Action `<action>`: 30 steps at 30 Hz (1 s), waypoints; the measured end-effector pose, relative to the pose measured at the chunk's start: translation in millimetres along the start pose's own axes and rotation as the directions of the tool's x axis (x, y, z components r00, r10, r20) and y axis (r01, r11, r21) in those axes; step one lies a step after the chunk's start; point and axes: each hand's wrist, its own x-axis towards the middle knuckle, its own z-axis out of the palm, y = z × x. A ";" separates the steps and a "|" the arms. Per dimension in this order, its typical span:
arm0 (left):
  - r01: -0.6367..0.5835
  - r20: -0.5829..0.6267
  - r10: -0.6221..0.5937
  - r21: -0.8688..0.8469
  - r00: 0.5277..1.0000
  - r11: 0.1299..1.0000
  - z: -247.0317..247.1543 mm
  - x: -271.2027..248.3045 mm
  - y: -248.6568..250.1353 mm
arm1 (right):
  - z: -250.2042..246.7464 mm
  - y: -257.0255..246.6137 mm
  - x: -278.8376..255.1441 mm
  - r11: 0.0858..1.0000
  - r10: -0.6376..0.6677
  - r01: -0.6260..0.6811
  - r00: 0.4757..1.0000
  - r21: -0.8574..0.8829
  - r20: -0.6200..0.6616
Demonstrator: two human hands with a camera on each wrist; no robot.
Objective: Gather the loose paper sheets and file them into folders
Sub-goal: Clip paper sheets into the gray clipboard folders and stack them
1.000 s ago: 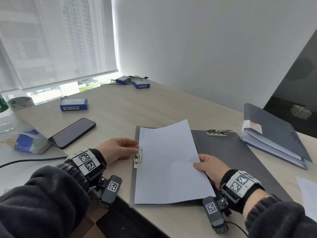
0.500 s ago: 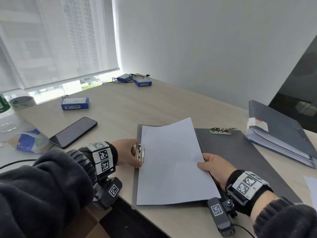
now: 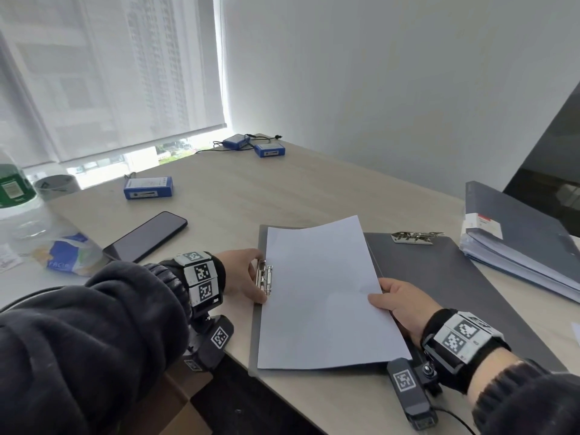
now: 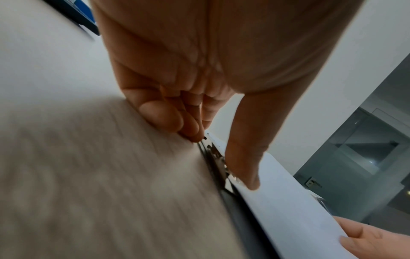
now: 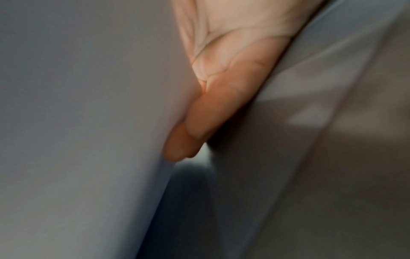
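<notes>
- The paper sheet (image 3: pixel 326 296) lay on the open folder (image 3: pixel 455 293) on the tabletop (image 3: pixel 251 202), its left edge at the metal clip (image 3: pixel 265 277).
- Left hand (image 3: pixel 243 276) pinched that clip, probably to open it.
- Right hand (image 3: pixel 400 304) pinched the sheet's right edge, thumb on top, fingers (image 5: pixel 199 126) beneath, steadying it.

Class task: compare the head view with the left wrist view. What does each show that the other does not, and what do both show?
Only the head view shows the phone, the closed folder at the right, and the whole open folder. Only the left wrist view shows the underside of the left hand, its thumb reaching over the metal clip. Both show the paper sheet, the clip and the right hand holding the sheet's edge.
</notes>
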 end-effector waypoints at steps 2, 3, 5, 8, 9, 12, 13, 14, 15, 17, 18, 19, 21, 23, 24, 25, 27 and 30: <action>0.013 0.035 -0.012 -0.018 0.999 1.000 -2.1 1.2 0.9 | 1.5 -2.7 -4.0 1.000 -0.002 0.002 1.000 0.013 -0.002; 0.024 0.050 -0.023 -0.019 0.998 1.000 -3.4 1.8 2.0 | 2.4 -4.8 -6.7 1.000 -0.002 0.002 1.000 0.022 -0.007; 0.060 0.062 -0.060 -0.001 0.996 0.998 -6.5 3.3 5.8 | 4.5 -8.4 -13.9 0.998 0.022 -0.021 1.000 0.061 -0.008; 0.148 0.022 -0.149 0.052 0.989 0.988 -13.9 1.9 13.2 | 3.5 -11.8 -31.4 0.995 0.097 -0.097 0.995 0.023 -0.021; 0.172 -0.005 -0.173 0.090 0.985 0.981 -16.9 0.6 14.7 | 0.6 -12.0 -37.9 0.994 0.104 -0.105 0.994 -0.016 -0.040; 0.201 -0.143 -0.176 0.187 0.974 0.962 -26.3 -1.8 20.8 | -15.1 -11.2 -60.1 0.997 0.062 -0.066 0.991 -0.029 -0.118; 0.185 -0.179 -0.156 0.160 0.971 0.969 -28.2 -2.4 26.9 | -22.9 -10.2 -67.3 0.999 0.042 -0.046 0.989 -0.025 -0.142; 0.153 -0.194 -0.131 0.103 0.972 0.983 -28.9 -3.2 36.5 | -31.0 -9.2 -74.8 0.999 0.021 -0.026 0.986 -0.028 -0.168; 0.101 -0.190 -0.096 0.019 0.977 0.995 -26.8 -5.8 49.7 | -39.5 -8.0 -82.9 0.999 0.004 -0.011 0.980 -0.035 -0.197; -0.032 -0.174 0.002 -0.167 0.985 0.985 -14.1 -11.6 82.4 | -56.9 -3.2 -99.9 0.999 -0.022 0.013 0.965 -0.037 -0.262; -0.098 -0.166 0.061 -0.229 0.984 0.968 -4.3 -14.8 101.7 | -66.0 -0.3 -108.2 0.999 -0.035 0.027 0.955 -0.031 -0.296; -0.161 -0.148 0.124 -0.274 0.981 0.948 7.6 -19.1 122.6 | -75.5 2.5 -116.7 0.999 -0.043 0.037 0.944 -0.023 -0.328; -0.262 -0.084 0.249 -0.337 0.965 0.904 37.0 -28.1 165.9 | -94.3 8.8 -135.6 0.999 -0.051 0.053 0.920 -0.006 -0.388; -0.333 -0.021 0.353 -0.384 0.936 0.861 70.0 -35.7 207.4 | -114.2 16.2 -155.6 0.998 -0.058 0.067 0.894 0.005 -0.445; -0.358 0.010 0.394 -0.397 0.919 0.845 85.6 -39.1 225.7 | -123.9 20.2 -166.0 0.998 -0.055 0.069 0.879 0.012 -0.474; -0.374 0.041 0.425 -0.405 0.904 0.834 100.5 -42.5 242.6 | -133.9 24.5 -176.7 0.998 -0.049 0.067 0.861 0.017 -0.506; -0.386 0.099 0.465 -0.422 0.880 0.820 128.8 -47.5 272.8 | -155.6 35.4 -198.8 0.999 -0.035 0.050 0.815 0.011 -0.578; -0.415 0.138 0.505 -0.411 0.852 0.812 165.5 -56.0 309.3 | -191.2 54.7 -230.9 1.000 -0.015 0.009 0.723 -0.012 -0.690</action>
